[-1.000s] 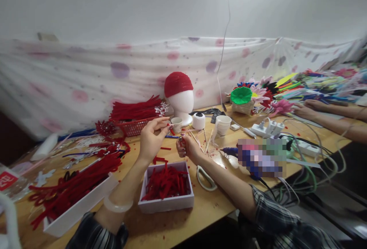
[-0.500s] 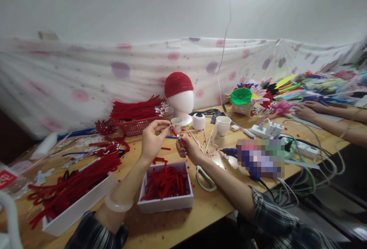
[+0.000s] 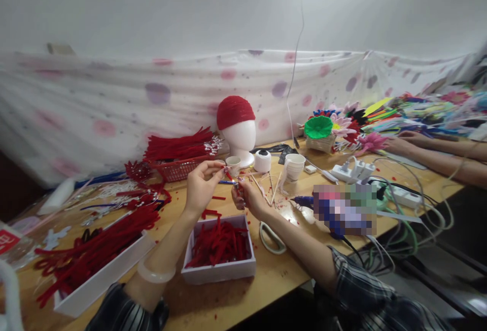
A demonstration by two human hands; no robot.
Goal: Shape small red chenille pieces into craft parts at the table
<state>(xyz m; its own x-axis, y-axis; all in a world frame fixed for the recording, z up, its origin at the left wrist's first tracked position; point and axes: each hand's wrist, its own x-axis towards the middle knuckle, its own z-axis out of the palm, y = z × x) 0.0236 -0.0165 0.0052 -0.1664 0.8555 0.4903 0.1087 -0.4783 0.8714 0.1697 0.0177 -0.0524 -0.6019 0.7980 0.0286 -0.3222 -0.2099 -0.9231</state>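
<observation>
My left hand (image 3: 201, 186) is closed in a pinch on a short red chenille strip (image 3: 228, 174) above the table. Close beside it, my right hand (image 3: 249, 199) is wrapped round a small tool with a shiny metal tip (image 3: 235, 185), whose kind I cannot make out. The strip's lower end comes right up to that tip; whether they touch is unclear. Below both hands stands a white box (image 3: 218, 273) full of cut red chenille pieces (image 3: 216, 244). Scissors with pale handles (image 3: 272, 238) lie under my right forearm.
A white foam head (image 3: 243, 138) with a red cap stands behind, near cups (image 3: 294, 167) and a red basket (image 3: 177, 169). Long red stems (image 3: 102, 244) fill a box at left. Power strips (image 3: 352, 172) and cables crowd the right, where another person's hands (image 3: 403, 144) rest.
The view has shifted slightly. My hands keep nearly the same pose, with the red strip still held close to the tip of the small tool.
</observation>
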